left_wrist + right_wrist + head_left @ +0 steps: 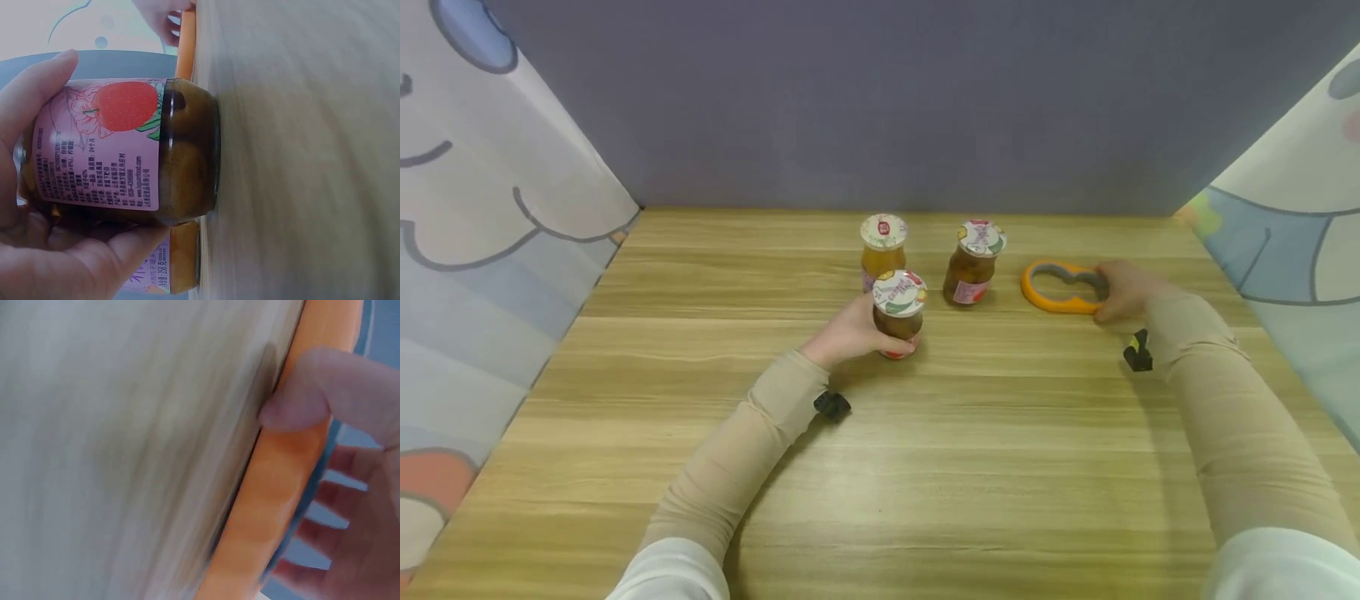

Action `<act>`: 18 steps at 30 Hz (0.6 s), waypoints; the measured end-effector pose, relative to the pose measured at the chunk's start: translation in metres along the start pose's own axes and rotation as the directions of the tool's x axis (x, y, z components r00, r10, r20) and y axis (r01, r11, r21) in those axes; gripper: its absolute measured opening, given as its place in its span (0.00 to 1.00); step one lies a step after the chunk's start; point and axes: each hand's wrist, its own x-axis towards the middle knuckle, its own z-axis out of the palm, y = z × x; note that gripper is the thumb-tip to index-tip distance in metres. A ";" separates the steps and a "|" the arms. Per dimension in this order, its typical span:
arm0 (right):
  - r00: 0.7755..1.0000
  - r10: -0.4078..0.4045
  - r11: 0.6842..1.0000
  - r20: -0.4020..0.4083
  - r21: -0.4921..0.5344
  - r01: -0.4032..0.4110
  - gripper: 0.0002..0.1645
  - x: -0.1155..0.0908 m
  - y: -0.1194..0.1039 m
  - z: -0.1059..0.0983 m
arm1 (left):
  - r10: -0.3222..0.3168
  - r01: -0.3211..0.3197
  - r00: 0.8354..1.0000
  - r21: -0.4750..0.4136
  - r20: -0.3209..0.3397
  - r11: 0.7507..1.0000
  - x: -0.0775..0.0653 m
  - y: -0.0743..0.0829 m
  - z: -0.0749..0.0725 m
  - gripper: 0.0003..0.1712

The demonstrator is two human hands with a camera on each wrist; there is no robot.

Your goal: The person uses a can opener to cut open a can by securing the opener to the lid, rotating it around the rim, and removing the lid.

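Observation:
My left hand grips a glass jar of fruit with a patterned white lid. A pink label with a red fruit shows on this jar in the left wrist view; its base is close to the tabletop. Behind it stands a jar with yellow contents, partly hidden. A second dark jar stands upright to its right. Farther right, my right hand holds one end of an orange jar opener with a grey inner lining. Its thumb presses the orange side, fingers on the far side.
The wood-grain table reaches back to a dark grey panel. Cartoon-patterned cloth borders the left side, and similar cloth the right. A small black wrist mount hangs below the left sleeve.

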 end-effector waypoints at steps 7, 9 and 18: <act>1.000 0.004 1.000 -0.026 0.026 -0.003 0.50 0.001 0.006 0.001 | 0.008 -0.008 1.000 -0.015 -0.003 1.000 -0.001 -0.002 0.001 0.41; 1.000 -0.001 0.998 -0.013 0.064 0.002 0.49 -0.001 0.006 0.002 | 0.010 -0.010 1.000 -0.007 -0.006 1.000 -0.001 -0.003 0.002 0.41; 1.000 0.022 0.993 0.008 0.112 -0.022 0.39 -0.009 0.005 0.002 | 0.007 -0.007 1.000 -0.018 0.000 1.000 0.000 -0.002 0.000 0.41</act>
